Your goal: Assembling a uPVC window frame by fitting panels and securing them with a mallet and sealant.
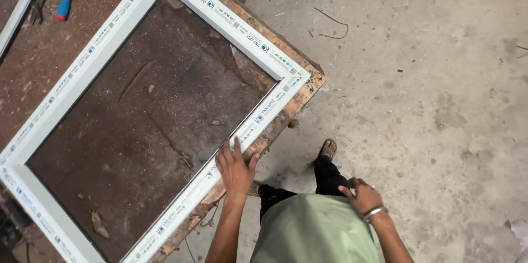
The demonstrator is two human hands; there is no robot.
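**Steady hand on the frame**

At the bench's near edge, your left hand (236,167) lies flat, fingers spread, on the lower rail of the white rectangular plastic window frame (82,79), gripping nothing. The frame rests on the worn brown wooden worktable (165,125), one corner at the table's corner. Your right hand (363,196), loosely curled and empty, touches your green shirt (313,230). Press evenly; keep the rail from sliding off.
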